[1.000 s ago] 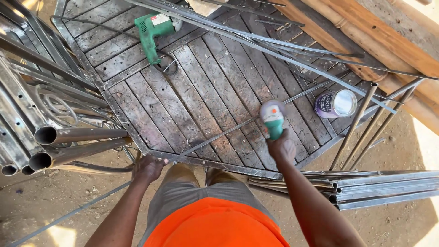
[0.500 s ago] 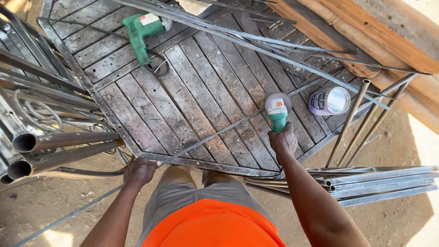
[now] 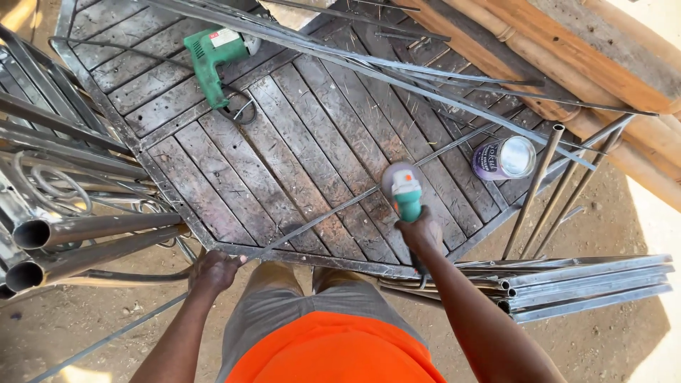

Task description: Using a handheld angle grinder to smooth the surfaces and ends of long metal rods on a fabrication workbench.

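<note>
My right hand [image 3: 420, 232] grips a teal angle grinder [image 3: 404, 193] with a grey disc, held over a large metal panel [image 3: 298, 149] of ribbed slats inside a steel frame. The disc sits close to a thin diagonal bar [image 3: 319, 216] that crosses the panel. My left hand [image 3: 213, 269] rests on the near edge of the panel's frame [image 3: 284, 253], fingers curled over it. My grey trousers and orange shirt fill the bottom of the view.
A green power drill [image 3: 211, 60] lies on the panel at the far left. An open paint tin [image 3: 505, 159] stands at the right. Steel tubes [image 3: 85, 237] lie left, more tubes [image 3: 589, 284] right, long rods [image 3: 397, 71] and bamboo poles [image 3: 567, 64] behind. The ground is sandy.
The view has shifted so the panel sits lower and to the right. My right hand has kept its hold on the grinder. My left hand stays on the frame edge.
</note>
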